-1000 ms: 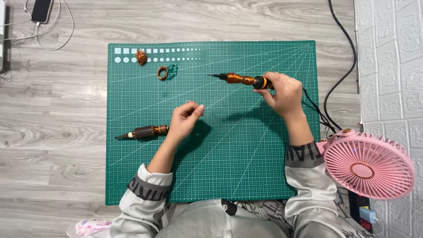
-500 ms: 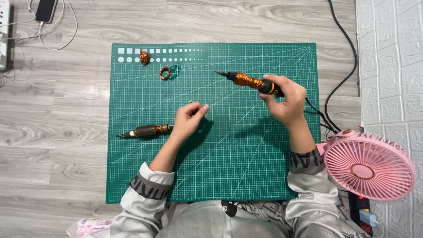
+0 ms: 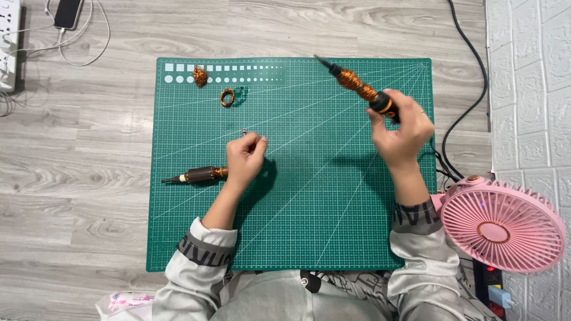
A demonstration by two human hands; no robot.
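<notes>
Right hand (image 3: 399, 134) clenched on copper-wound tool (image 3: 360, 88), tip near green mat (image 3: 333, 238) far edge. Left hand (image 3: 245, 157) pinches tiny part, mid-mat; second tool (image 3: 196, 175) just beside. Open mat between hands.

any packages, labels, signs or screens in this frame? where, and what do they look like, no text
Phone: top left on the floor, dark rectangle, screen dark, white cable attached.
Plastic packet: bottom left beside the left sleeve, white with pink print, partly cut off.
Cutting mat: centre, green rectangle with white grid lines and a row of white printed shapes along its top edge.
No signs.
</notes>
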